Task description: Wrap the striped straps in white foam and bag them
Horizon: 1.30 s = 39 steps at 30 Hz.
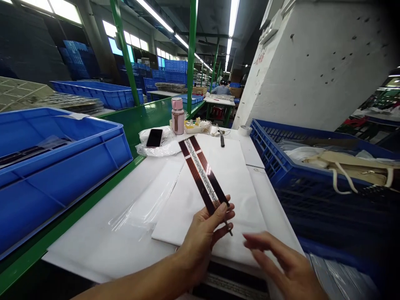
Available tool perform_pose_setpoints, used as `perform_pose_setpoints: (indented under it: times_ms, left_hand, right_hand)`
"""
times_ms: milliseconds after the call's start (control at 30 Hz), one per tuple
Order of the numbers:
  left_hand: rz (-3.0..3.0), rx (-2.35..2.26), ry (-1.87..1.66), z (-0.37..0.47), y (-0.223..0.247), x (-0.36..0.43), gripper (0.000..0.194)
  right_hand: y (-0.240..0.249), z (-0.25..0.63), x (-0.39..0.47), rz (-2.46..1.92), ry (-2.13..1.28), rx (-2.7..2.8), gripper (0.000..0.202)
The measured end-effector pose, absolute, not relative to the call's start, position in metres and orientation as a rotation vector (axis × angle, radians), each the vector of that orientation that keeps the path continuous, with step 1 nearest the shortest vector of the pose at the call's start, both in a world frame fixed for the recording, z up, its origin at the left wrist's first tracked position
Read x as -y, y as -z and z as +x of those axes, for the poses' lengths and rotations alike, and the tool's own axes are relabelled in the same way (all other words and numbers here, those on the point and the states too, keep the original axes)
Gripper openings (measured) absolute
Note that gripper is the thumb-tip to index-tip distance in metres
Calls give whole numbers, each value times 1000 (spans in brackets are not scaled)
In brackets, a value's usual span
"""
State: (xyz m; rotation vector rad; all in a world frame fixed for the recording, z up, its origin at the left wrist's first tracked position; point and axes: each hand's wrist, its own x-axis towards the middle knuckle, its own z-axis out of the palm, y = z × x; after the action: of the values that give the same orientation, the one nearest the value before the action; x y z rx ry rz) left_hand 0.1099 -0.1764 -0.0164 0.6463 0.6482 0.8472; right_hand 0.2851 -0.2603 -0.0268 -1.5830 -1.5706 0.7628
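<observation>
A long flat strip, dark brown with a pale patterned band down its middle, is held up at a slant over the white work surface. My left hand grips its lower end between thumb and fingers. A thin dark tip pokes out below those fingers. To the right, my right hand hangs apart from the strip, thumb and fingers spread, slightly blurred, with nothing between them. White sheets lie beneath the strip. At the bottom edge, partly hidden by my hands, are more dark patterned pieces.
A blue crate stands at the left, another with bags at the right. Toward the back are a phone on plastic wrap, a pink bottle, a dark-handled tool and a tape roll. A person sits far off.
</observation>
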Motion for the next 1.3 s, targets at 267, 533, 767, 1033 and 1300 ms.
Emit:
perform_pose_setpoints:
  times_ms: [267,533,767,1033,1300]
  left_hand:
    - [1071,-610,-798,113,16,158,40]
    - [2327,-619,-569,61,31,141,25]
    - [2585,-576,-496,55,42,137,21]
    - [2554,-547,-487,56,45,133,22]
    - [2533,-423,-263,44,15,114,37]
  right_hand:
    - [11,258,188,-1256,-1139,1420,36]
    - [18,334,136,-1375,-930,1547,34]
    - [40,390,72,-1568,-643,1652,37]
    - [69,414,69,-1682,-405,1572,30]
    - [35,343,127,-1620,-505,1669,26]
